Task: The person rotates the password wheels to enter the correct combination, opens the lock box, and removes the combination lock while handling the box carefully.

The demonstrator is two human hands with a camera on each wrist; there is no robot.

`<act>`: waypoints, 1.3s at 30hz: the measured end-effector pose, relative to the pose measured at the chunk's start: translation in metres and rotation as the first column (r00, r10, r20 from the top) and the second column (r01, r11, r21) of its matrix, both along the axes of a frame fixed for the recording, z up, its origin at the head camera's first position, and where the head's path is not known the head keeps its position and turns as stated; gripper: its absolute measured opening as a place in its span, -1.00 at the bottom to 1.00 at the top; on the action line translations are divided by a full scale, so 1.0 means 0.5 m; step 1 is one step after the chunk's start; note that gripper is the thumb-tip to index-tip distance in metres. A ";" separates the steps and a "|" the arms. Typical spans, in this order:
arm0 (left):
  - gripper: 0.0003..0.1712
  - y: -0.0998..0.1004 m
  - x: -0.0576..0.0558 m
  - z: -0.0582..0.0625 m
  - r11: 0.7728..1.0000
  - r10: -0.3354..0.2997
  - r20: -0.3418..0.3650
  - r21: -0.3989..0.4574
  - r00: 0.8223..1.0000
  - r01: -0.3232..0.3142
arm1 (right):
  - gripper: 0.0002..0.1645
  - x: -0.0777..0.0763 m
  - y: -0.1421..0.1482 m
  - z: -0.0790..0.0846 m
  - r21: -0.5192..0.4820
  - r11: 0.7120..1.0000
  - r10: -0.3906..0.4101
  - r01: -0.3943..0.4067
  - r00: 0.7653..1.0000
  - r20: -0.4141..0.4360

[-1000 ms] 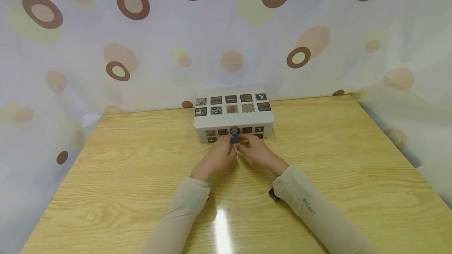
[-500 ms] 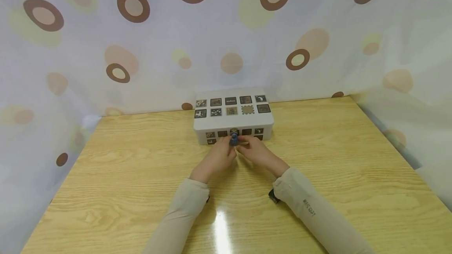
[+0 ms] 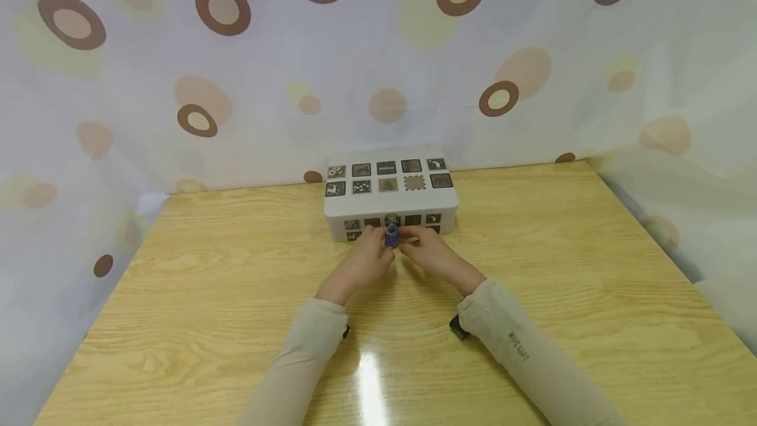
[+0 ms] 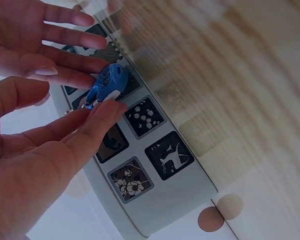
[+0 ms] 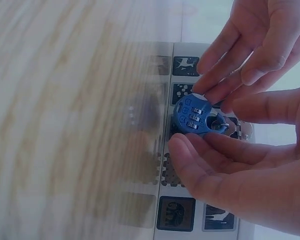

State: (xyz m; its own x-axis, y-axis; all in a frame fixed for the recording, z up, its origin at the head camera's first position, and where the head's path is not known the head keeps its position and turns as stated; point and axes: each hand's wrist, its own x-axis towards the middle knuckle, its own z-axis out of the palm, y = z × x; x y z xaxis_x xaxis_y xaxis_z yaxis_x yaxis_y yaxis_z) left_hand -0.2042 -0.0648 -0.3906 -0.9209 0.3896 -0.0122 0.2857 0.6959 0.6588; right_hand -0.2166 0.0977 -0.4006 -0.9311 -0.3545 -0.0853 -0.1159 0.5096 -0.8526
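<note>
A blue combination padlock (image 5: pixel 192 114) hangs from the metal clasp (image 5: pixel 245 129) on the front of a white box (image 3: pixel 391 201). Its number wheels show in the right wrist view. My left hand (image 3: pixel 362 260) touches one side of the padlock with nearly straight fingertips, its thumb apart from it. From the other side, my right hand (image 3: pixel 434 256) touches the padlock's edge with its extended fingers, and its thumb also stands off. The padlock sits between both hands' fingers; the shackle is partly hidden.
The closed box carries rows of dark picture squares, and it stands at the back of a wooden table (image 3: pixel 225 281). Behind it hangs a white curtain (image 3: pixel 349 71) with coloured circles, also at both sides.
The padlock has tilted slightly, with more of its lighter blue body showing from above. Both hands stay almost in place, with only small finger shifts.
</note>
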 end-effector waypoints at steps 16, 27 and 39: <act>-0.50 -0.002 -0.010 -0.009 0.998 0.042 0.027 0.055 0.999 -0.044 | -0.49 -0.007 0.000 -0.004 -0.066 0.997 -0.044 0.051 0.993 0.111; -0.57 -0.004 -0.015 -0.013 0.982 0.063 0.102 0.170 0.993 -0.080 | -0.51 -0.006 0.003 -0.003 -0.183 0.979 -0.062 0.090 0.986 0.154; -0.60 -0.010 -0.019 -0.015 0.967 0.103 0.110 0.222 0.989 -0.125 | -0.51 -0.007 0.004 0.003 -0.259 0.956 -0.073 0.140 0.965 0.251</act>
